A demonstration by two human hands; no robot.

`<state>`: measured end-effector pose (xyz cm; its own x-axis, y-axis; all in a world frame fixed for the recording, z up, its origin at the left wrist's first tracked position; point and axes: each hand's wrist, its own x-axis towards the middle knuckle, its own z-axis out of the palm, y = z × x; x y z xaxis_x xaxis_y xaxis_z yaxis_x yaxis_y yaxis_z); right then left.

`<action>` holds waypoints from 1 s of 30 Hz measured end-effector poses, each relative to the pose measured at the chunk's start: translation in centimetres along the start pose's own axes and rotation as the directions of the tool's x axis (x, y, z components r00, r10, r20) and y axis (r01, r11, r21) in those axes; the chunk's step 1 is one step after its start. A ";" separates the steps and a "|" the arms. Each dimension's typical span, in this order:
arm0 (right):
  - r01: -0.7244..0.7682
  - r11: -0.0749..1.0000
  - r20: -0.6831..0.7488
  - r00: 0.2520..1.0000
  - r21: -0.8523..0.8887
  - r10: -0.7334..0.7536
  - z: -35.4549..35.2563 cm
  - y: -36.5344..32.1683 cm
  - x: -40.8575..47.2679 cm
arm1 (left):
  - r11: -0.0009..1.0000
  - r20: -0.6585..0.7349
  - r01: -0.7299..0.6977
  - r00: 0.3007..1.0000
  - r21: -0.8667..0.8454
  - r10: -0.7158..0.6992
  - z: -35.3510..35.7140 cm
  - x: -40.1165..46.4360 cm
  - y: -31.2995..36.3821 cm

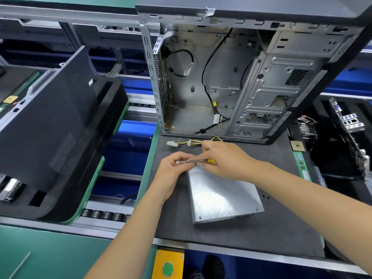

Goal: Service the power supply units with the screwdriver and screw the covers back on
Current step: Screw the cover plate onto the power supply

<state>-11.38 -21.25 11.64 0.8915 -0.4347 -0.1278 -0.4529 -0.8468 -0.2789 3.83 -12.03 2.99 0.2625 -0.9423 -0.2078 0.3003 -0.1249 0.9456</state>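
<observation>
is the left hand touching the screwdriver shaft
Touching. The head view shows the left hand's fingertips pinching the screwdriver's metal shaft near its tip, while the right hand grips the yellow handle.

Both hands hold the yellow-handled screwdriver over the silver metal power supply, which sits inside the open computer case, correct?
Not quite. The head view shows the silver metal power supply unit lying on the dark grey work mat, outside the open computer case. The left hand and right hand do hold the yellow-handled screwdriver over it.

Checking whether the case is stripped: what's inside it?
Inside the case: black cables, bare metal panels, an empty floor. No board shows. The drive cage hides what lies behind it.
</observation>
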 end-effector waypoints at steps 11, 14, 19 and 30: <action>-0.055 0.995 0.141 0.989 0.082 0.043 -1.2 -0.2 0.5 | 0.988 0.050 0.007 0.999 -0.157 0.001 0.2 -0.1 -0.6; -0.094 0.989 0.147 0.986 0.117 0.077 -1.2 -0.2 0.5 | 0.987 0.057 0.030 0.998 -0.160 -0.021 0.2 0.0 -0.3; -0.069 0.984 0.190 0.981 0.163 0.038 -1.7 -0.2 0.3 | 0.985 0.034 0.058 0.998 -0.162 -0.053 0.3 0.1 -0.1; -0.036 0.993 0.320 0.945 -0.110 0.070 -7.6 1.0 1.0 | 0.991 0.055 0.086 0.995 -0.105 -0.080 0.0 0.0 0.3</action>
<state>-11.09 -24.86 18.46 0.8149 -0.3720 -0.4444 -0.4835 -0.8592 -0.1673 3.91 -12.05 3.26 0.1865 -0.9450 -0.2686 0.4167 -0.1715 0.8927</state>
